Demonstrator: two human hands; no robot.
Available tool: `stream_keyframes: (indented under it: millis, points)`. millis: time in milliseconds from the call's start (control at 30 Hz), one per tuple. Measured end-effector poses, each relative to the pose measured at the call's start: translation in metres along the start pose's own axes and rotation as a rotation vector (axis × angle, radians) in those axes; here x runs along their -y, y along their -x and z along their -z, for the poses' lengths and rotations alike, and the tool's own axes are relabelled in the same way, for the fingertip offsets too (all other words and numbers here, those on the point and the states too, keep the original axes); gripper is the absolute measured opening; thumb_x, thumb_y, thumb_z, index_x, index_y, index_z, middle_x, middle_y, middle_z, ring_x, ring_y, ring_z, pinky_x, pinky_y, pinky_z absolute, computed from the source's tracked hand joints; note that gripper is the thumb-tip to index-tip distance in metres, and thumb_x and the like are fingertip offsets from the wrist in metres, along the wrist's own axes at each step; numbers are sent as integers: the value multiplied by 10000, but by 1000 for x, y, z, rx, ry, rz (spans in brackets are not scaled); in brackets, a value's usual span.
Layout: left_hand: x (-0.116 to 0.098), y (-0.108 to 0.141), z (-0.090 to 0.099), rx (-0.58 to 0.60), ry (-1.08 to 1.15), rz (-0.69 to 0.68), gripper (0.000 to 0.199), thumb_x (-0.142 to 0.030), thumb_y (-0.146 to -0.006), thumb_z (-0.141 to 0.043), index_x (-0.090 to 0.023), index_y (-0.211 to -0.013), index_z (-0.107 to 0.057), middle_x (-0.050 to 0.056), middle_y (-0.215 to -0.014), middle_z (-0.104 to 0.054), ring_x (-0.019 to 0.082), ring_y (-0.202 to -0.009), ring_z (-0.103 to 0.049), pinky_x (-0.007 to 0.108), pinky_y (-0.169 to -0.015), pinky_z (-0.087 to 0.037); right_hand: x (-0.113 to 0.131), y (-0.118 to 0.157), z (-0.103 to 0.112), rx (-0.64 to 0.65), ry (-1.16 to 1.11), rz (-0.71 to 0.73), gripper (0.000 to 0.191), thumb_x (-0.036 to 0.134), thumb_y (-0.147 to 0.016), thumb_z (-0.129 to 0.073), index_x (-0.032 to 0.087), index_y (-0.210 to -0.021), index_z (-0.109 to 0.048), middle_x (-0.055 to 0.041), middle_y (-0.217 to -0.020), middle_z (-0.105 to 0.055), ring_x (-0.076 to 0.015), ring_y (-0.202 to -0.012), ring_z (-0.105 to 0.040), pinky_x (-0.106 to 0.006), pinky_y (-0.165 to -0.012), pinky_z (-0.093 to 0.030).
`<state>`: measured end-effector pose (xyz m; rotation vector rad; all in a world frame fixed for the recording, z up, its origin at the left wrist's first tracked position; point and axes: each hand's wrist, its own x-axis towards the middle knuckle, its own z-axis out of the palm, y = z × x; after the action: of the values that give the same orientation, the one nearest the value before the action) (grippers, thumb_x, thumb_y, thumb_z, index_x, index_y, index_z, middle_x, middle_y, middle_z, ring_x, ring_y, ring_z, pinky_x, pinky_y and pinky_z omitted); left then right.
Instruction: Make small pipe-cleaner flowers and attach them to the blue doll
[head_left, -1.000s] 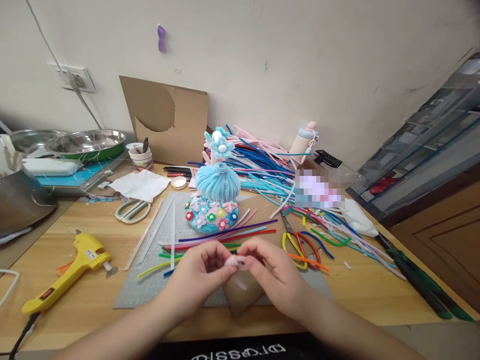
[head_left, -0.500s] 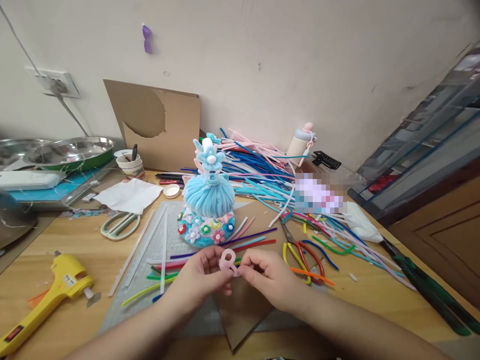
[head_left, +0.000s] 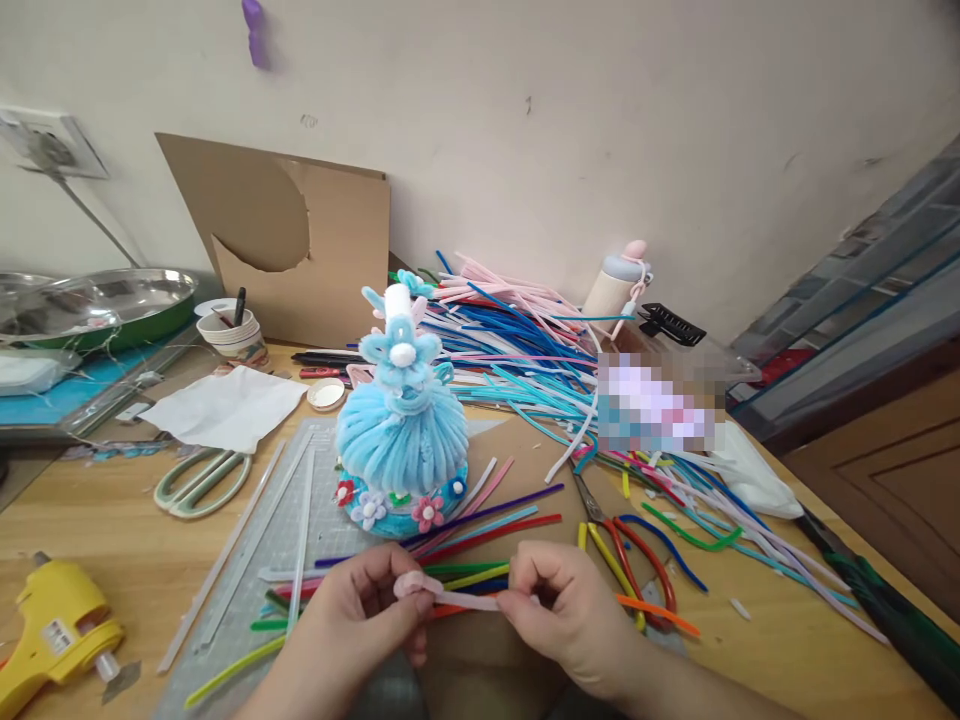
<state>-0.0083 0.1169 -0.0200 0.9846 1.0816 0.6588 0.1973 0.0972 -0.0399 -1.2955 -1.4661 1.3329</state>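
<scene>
A pale pink pipe cleaner (head_left: 469,601) runs between my two hands, low in the middle of the view. My left hand (head_left: 367,610) pinches its curled, looped end between thumb and fingers. The straight part is gripped by my right hand (head_left: 562,610), thumb against curled fingers. Just beyond stands a light blue pipe-cleaner figure (head_left: 403,430) with a pleated skirt, on a round base dotted with small flowers. Loose cut pipe cleaners in purple, red (head_left: 517,527), green and yellow lie behind and beside my hands, over a grey cutting mat (head_left: 247,600) and cardboard.
Left are a yellow glue gun (head_left: 56,620), green-handled scissors (head_left: 202,483), glue sticks (head_left: 301,530) and a paper cup (head_left: 232,335). Right are pliers with red and yellow handles (head_left: 630,565) and large dark green shears (head_left: 877,590). Behind, a heap of pipe cleaners (head_left: 517,330) meets the wall.
My hands have moved apart, so a straight length of the pink pipe cleaner now shows between them. The loop has tipped flatter. The view has shifted, and the blue figure appears larger.
</scene>
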Motion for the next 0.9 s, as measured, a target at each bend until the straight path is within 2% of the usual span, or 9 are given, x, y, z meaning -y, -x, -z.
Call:
stream_keyframes:
  millis: [300,433,500,633,767,833,900]
  points:
    - [12,-6,3,65,111,48,370,-454,-660,-726,-154,-646,-511,-26,-482,-576,88,-416,-523,202,-464,-425,-2,1,5,-103,-372,-27,371,351,-744,-660,188,-572,-375,89,-482,-341,-25,-374,-228,-188,-375,-155]
    - [15,-5,-1,52,167,56,373,-455,-665,-724,-153,-642,-506,-34,-491,-553,82,-407,-504,213,-442,-452,-2,-4,6,-83,-567,-72,423,369,-731,-697,189,-583,-345,108,-473,-313,-13,-353,-212,-171,-360,-133]
    - [19,-5,-4,49,201,52,371,-446,-661,-732,-151,-642,-509,-30,-516,-561,80,-406,-501,211,-422,-452,-2,-7,7,-61,-593,-66,399,355,-758,-685,183,-601,-360,112,-466,-317,-7,-340,-222,-163,-359,-138]
    - [24,-5,-6,59,291,78,371,-413,-624,-771,-144,-642,-516,-23,-544,-570,73,-411,-498,193,-401,-434,3,-9,7,29,-480,-18,277,381,-811,-640,161,-744,-486,64,-583,-455,-24,-417,-393,-154,-414,-264]
    - [20,-4,-8,83,342,91,336,-369,-630,-782,-128,-666,-551,-9,-575,-591,63,-446,-510,174,-434,-422,9,-6,2,279,-469,19,333,384,-773,-686,159,-974,-544,-1,-776,-527,-66,-585,-495,-190,-536,-411]
    - [20,-4,-10,121,336,89,329,-363,-641,-777,-124,-669,-554,-5,-587,-595,63,-457,-515,176,-449,-422,11,-3,-1,310,-466,56,267,342,-800,-665,160,-972,-573,-13,-822,-517,-72,-618,-515,-208,-568,-444]
    - [20,-4,-12,156,321,72,318,-359,-658,-767,-123,-675,-555,-5,-594,-596,67,-470,-523,184,-464,-431,12,-1,-2,271,-440,100,180,309,-822,-641,159,-918,-620,-20,-870,-497,-68,-617,-534,-217,-573,-463]
